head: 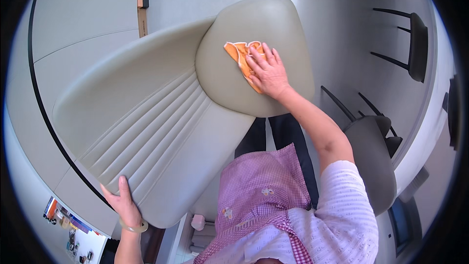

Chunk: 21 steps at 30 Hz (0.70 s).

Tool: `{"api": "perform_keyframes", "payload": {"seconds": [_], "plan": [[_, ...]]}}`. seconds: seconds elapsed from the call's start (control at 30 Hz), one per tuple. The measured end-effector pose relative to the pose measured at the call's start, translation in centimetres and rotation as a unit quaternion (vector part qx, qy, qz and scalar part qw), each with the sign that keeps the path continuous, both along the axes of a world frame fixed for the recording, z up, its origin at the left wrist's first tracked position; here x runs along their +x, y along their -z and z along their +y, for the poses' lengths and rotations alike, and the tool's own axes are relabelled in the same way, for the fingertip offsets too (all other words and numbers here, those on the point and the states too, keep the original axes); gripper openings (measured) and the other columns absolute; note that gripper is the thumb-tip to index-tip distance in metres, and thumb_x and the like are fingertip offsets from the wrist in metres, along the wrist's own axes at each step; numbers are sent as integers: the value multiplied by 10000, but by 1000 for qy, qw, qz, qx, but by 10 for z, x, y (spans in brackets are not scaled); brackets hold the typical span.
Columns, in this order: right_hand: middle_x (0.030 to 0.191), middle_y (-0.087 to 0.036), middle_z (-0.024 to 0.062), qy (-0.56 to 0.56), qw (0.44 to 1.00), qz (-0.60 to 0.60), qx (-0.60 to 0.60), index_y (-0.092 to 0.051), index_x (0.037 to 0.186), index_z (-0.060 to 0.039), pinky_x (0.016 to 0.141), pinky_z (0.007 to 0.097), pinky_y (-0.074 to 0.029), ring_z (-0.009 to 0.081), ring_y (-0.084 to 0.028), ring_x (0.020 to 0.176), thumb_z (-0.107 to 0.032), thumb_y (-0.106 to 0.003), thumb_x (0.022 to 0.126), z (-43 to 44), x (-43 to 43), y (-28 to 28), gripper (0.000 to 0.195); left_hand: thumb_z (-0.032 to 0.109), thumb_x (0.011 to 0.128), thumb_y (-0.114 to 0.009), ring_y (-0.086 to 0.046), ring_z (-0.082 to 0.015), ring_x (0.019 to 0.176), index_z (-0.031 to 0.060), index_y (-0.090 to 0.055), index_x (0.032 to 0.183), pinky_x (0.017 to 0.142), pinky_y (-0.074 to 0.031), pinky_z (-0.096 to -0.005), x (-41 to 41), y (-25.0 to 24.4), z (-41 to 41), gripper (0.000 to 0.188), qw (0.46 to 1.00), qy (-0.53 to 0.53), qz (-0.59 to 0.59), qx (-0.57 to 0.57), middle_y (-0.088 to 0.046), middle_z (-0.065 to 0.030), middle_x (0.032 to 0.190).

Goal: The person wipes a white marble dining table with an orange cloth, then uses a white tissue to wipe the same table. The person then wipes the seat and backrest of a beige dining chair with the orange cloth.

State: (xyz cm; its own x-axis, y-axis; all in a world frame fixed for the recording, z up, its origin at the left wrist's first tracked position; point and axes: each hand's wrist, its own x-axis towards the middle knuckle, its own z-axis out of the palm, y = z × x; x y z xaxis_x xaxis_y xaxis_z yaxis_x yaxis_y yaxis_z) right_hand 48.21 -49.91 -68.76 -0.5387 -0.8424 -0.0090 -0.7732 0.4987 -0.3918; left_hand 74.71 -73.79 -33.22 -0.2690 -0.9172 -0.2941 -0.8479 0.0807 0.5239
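A padded chair with a smooth greenish-beige covering stands before me, its seat (227, 91) at the top centre and its ribbed backrest (146, 135) reaching down to the lower left. My right hand (269, 73) lies with spread fingers on an orange cloth with white edging (232, 51), pressing it flat against the seat. The cloth is partly crumpled, and some of it is hidden under the fingers. My left hand (124, 201), with a pale bangle at the wrist, grips the top edge of the backrest, its thumb on the ribbed front.
Pale cabinet fronts (84, 69) run along the left. Dark chairs (370, 154) stand at the right beside a white-edged table (414, 146). Small items lie on a lit shelf (82, 242) at the lower left. A box (143, 22) is at the top, near the backrest's side.
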Motion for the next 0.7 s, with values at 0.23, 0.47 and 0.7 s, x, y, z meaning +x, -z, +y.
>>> {"api": "perform_keyframes", "payload": {"seconds": [0.23, 0.47, 0.7], "plan": [[1402, -527, 35, 36, 987, 148, -43, -609, 1251, -107, 1062, 482, -390, 292, -465, 1313, -218, -617, 868, -74, -100, 49, 399, 168, 980, -614, -516, -204, 1178, -25, -357, 1437, 1042, -389, -342, -1, 1, 1, 559, 999, -27, 12, 15, -504, -141, 1353], [1384, -534, 133, 321, 940, 72, -93, -587, 1262, -27, 1040, 424, -402, 324, -507, 1259, -119, -593, 900, 6, -113, 66, 374, 153, 983, -603, -524, -194, 1165, -30, -388, 1412, 1033, -396, -338, 8, -2, 1, 514, 999, -27, -32, 5, -525, -138, 1330], [1393, -520, 191, 304, 951, -10, -56, -544, 1317, 15, 1116, 435, -356, 345, -456, 1327, -83, -545, 936, 85, -6, 32, 393, 160, 957, -645, -552, -202, 1122, -24, -435, 1367, 1014, -407, -333, 10, -3, 1, 496, 1000, -6, 3, 11, -575, -129, 1264]]}}
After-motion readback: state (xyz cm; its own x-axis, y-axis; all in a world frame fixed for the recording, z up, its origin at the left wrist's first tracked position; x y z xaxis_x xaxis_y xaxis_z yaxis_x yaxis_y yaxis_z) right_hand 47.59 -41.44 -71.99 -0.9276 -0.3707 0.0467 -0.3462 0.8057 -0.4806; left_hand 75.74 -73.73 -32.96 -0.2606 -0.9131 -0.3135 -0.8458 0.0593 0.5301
